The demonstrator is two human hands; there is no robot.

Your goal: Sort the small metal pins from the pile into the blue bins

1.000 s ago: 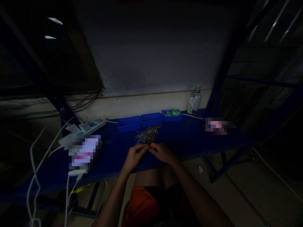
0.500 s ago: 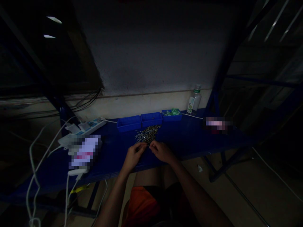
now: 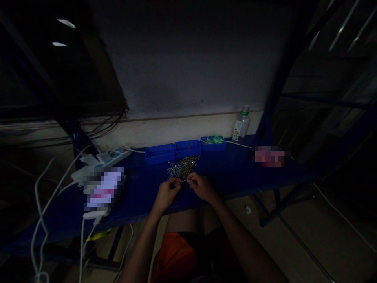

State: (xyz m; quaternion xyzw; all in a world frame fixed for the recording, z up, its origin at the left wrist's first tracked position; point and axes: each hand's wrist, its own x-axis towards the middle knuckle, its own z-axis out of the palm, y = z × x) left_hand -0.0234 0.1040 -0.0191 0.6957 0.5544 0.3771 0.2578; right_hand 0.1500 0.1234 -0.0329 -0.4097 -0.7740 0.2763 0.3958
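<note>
A thin silvery metal pin (image 3: 184, 181) spans the small gap between my two hands. My left hand (image 3: 169, 192) pinches one end, and my right hand (image 3: 202, 187) grips the other between thumb and fingers. Just beyond the fingertips lies a pile of similar metal pins (image 3: 180, 169), many with dark or brassy ends; the dim light hides finer detail. Behind the pile stand three blue bins: the left bin (image 3: 160, 154), the middle bin (image 3: 187, 149) with a small item inside, and the right bin (image 3: 212, 147) holding green, shiny pieces.
The blue table (image 3: 235, 173) reaches toward the wall. A clear bottle (image 3: 241, 125) stands at the back right, near a blurred-out object (image 3: 268, 156). On the left are a white power strip (image 3: 118, 156), another blurred-out object (image 3: 104, 188) and loose white cables (image 3: 39, 212).
My hands have drawn slightly apart, with the right one shifting a little right and up, so more of the pin shows between them. The pile and bins have stayed put.
</note>
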